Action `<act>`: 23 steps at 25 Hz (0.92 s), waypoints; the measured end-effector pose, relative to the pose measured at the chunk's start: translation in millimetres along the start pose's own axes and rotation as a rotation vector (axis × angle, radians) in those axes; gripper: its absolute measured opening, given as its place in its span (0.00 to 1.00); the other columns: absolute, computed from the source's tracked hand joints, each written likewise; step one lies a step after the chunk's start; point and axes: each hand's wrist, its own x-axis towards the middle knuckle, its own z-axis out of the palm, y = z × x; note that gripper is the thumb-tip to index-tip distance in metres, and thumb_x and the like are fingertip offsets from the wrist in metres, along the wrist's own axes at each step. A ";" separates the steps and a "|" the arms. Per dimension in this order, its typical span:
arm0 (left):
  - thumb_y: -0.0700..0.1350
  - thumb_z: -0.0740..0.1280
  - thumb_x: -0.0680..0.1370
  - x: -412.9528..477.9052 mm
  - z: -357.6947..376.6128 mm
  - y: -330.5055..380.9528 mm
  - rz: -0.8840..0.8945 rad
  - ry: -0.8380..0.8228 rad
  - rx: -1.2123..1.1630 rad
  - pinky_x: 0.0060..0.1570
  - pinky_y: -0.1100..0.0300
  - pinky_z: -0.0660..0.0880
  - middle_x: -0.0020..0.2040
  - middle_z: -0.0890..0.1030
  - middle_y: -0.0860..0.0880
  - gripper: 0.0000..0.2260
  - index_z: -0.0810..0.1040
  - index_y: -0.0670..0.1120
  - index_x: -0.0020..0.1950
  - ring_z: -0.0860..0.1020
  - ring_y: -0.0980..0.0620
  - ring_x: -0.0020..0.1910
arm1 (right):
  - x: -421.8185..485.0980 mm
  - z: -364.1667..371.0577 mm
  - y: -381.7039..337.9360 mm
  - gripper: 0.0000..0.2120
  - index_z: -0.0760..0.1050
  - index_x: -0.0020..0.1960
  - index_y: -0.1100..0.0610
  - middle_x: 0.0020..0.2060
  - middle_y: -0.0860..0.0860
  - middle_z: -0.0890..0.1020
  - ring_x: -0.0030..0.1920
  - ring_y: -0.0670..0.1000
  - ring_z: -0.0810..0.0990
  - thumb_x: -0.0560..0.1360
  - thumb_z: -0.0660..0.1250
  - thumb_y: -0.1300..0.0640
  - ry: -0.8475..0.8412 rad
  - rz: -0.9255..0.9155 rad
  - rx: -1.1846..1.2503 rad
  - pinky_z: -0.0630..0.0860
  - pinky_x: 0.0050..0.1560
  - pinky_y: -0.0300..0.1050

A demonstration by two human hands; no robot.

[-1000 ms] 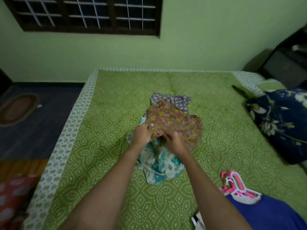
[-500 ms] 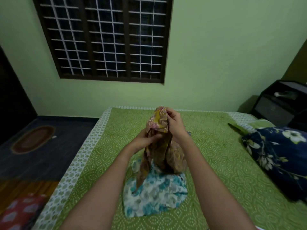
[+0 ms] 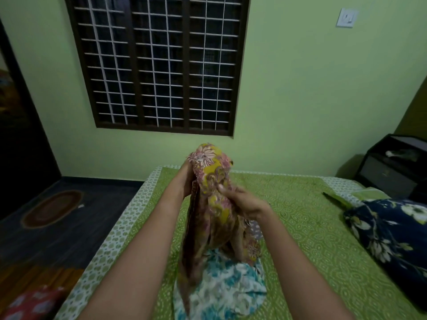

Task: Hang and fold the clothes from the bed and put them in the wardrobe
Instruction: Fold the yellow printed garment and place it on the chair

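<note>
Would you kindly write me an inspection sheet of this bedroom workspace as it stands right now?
Surface: green patterned bedspread covering the bed, garments lying mid-bed.
Job's things: yellow floral garment held up above the bed, its lower end hanging down onto the teal floral garment, which lies crumpled on the spread; a grey dotted garment peeks out below the right wrist.
Clutter: navy floral bedding at the bed's right side.
Grippers: left hand grips the yellow floral garment near its top; right hand pinches it lower down.
Cables: nothing seen.
Surroundings: barred window, wall switch, dark cabinet at right, oval rug on the floor at left.
</note>
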 end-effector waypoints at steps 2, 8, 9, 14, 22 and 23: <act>0.43 0.56 0.81 -8.1 -3.8 -9.9 -0.070 -0.027 0.010 0.36 0.58 0.76 0.28 0.80 0.49 0.15 0.76 0.43 0.39 0.78 0.56 0.26 | 2.3 -2.0 -25.9 0.14 0.76 0.55 0.64 0.45 0.57 0.84 0.46 0.53 0.83 0.79 0.60 0.54 0.120 -0.121 0.298 0.80 0.52 0.48; 0.41 0.55 0.82 -16.0 -6.0 -40.3 -0.179 -0.100 0.216 0.30 0.65 0.78 0.38 0.81 0.46 0.12 0.76 0.44 0.45 0.80 0.55 0.29 | 24.2 -18.1 -53.1 0.20 0.74 0.59 0.65 0.45 0.59 0.83 0.46 0.57 0.81 0.79 0.58 0.49 0.396 -0.209 0.672 0.72 0.63 0.55; 0.43 0.54 0.82 -10.2 -4.3 -36.7 -0.170 -0.141 0.165 0.33 0.61 0.79 0.38 0.82 0.46 0.12 0.76 0.44 0.46 0.82 0.52 0.32 | 21.4 -16.9 -42.7 0.22 0.77 0.57 0.62 0.46 0.58 0.83 0.48 0.57 0.80 0.78 0.58 0.45 0.382 -0.180 0.650 0.71 0.64 0.55; 0.49 0.49 0.82 25.7 -7.2 -7.7 -0.042 -0.104 -0.373 0.51 0.48 0.76 0.45 0.82 0.41 0.21 0.78 0.39 0.50 0.80 0.44 0.47 | -12.6 -2.6 12.4 0.17 0.77 0.55 0.58 0.47 0.55 0.84 0.46 0.51 0.84 0.77 0.58 0.47 0.029 0.084 0.297 0.79 0.52 0.50; 0.57 0.56 0.79 34.7 -11.4 -81.6 -0.253 0.170 -0.133 0.48 0.52 0.75 0.45 0.83 0.40 0.22 0.81 0.41 0.49 0.79 0.42 0.46 | 19.4 -15.8 -24.0 0.25 0.72 0.63 0.66 0.58 0.63 0.79 0.58 0.60 0.79 0.76 0.62 0.47 0.281 -0.084 0.523 0.71 0.64 0.58; 0.56 0.59 0.79 32.9 -12.6 -92.1 -0.163 0.289 -0.021 0.47 0.55 0.76 0.45 0.82 0.41 0.19 0.80 0.41 0.49 0.79 0.44 0.45 | 21.4 -17.4 -21.6 0.25 0.72 0.63 0.66 0.58 0.63 0.79 0.58 0.61 0.78 0.77 0.61 0.47 0.300 -0.074 0.538 0.70 0.64 0.59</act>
